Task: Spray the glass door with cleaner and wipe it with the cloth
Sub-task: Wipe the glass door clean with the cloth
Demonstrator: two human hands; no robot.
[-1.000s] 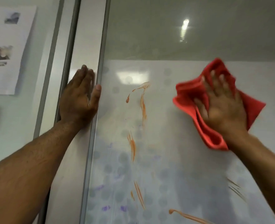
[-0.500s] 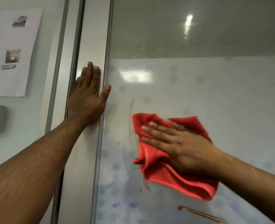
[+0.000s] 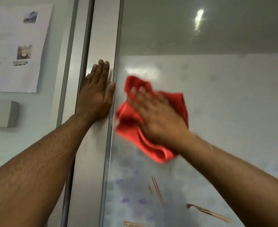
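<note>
The left hand lies flat, fingers straight, holding nothing, on the metal frame to steady the glass door, while the right hand's extended, blurred fingers press the red cloth flat beneath them for wiping.

Probably an office: metal-framed glass door, printed notice, wall-mounted box.
</note>
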